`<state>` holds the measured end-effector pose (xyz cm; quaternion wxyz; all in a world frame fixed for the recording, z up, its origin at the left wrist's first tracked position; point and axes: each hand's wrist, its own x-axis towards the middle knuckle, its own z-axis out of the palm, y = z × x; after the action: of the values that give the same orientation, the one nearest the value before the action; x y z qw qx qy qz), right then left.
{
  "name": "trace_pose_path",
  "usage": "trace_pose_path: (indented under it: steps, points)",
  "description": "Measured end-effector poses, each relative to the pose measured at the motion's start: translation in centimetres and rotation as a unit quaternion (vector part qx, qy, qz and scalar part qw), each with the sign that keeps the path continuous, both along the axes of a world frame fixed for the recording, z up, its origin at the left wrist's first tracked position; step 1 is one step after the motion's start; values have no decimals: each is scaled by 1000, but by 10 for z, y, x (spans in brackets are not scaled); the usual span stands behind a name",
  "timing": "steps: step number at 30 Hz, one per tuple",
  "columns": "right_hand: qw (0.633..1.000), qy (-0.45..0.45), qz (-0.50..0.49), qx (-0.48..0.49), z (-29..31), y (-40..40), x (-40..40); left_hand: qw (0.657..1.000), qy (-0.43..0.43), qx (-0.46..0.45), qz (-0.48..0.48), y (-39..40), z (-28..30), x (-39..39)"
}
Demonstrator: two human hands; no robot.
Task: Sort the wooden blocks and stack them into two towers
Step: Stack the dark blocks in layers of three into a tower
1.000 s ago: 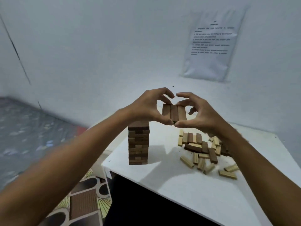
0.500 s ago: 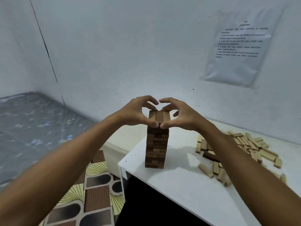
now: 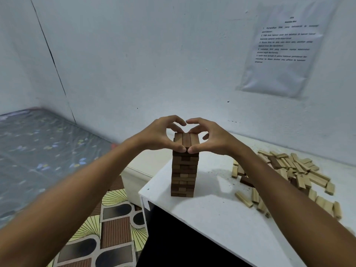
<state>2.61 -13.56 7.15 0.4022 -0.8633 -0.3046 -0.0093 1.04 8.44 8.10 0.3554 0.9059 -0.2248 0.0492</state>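
Lowered onto tall dark-brown wooden block tower (image 3: 185, 170): three-block dark layer (image 3: 186, 139), pinched by left hand (image 3: 158, 136) and right hand (image 3: 212, 140) for alignment.

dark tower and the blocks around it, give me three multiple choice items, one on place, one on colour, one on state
1. Where does the loose pile of blocks lie from the dark tower?
A. to its right
B. to its left
C. on the floor

2. What colour are most of the loose blocks?
A. dark brown
B. light tan
C. red

3. What are the left hand and the right hand doing?
A. resting flat on the white table
B. holding the top layer of three blocks
C. sifting the pile

Key: 1 A, the pile is right of the tower. 2 B, pale wood prevails. 3 B, thumbs and fingers pinch the layer's ends.
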Motion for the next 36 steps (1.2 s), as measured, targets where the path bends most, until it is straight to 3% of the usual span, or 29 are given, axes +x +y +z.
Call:
trace_pose_path:
  steps: [9,14,36]
  points:
    - [1000,14,5,13,-4,-1,-1,1000,9,5,-6,3,-3,0]
    - [998,23,-6,61,-3,-10,-2,999,11,-39,-1,9,0,-5]
    - [999,19,1,49,-14,-12,-1,999,36,-28,3,12,-11,-13]
